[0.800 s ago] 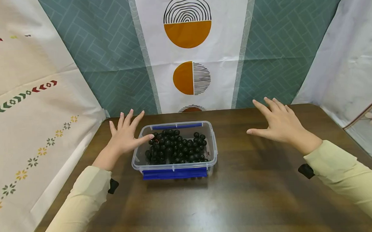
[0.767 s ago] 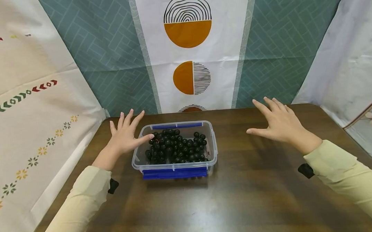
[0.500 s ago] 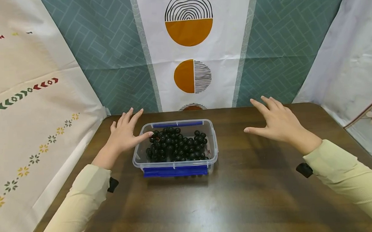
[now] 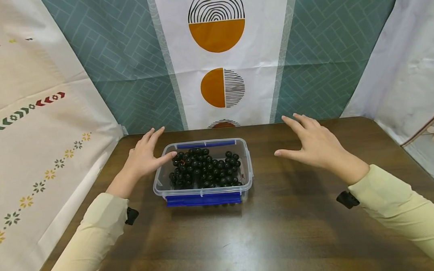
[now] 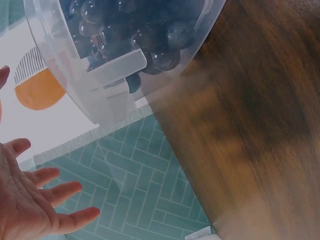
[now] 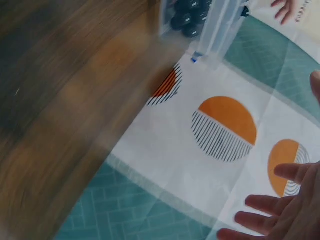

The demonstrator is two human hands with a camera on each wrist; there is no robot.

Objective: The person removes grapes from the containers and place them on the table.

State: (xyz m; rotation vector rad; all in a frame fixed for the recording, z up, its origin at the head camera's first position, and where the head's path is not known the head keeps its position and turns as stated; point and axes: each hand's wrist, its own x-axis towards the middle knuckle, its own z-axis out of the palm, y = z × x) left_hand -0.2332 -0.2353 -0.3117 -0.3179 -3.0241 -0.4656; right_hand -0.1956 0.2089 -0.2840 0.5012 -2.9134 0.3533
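Observation:
A clear plastic container (image 4: pixel 161 186) with blue clips stands on the table, left of the middle in the head view. Dark grapes (image 4: pixel 204 168) fill much of it, in bunches, with a little stem showing. My left hand (image 4: pixel 141 159) is raised beside the container's left side, fingers spread, and its thumb overlaps the rim in the head view. It holds nothing. Well to the right of the container, my right hand (image 4: pixel 312 143) hovers over the table with fingers extended and nothing in it. The left wrist view shows the container's side (image 5: pixel 115 80) close to the left palm.
The brown wooden table (image 4: pixel 279 229) reaches back to a green and white patterned cloth (image 4: pixel 221 58). A cream embroidered cloth (image 4: pixel 40 159) hangs on the left, a pale one (image 4: pixel 410 70) on the right. Each wrist wears a dark strap device (image 4: pixel 131 216).
My right hand has moved left, a little closer to the container. The left hand has turned slightly, its fingers bunching closer together in the head view. The container stays in place.

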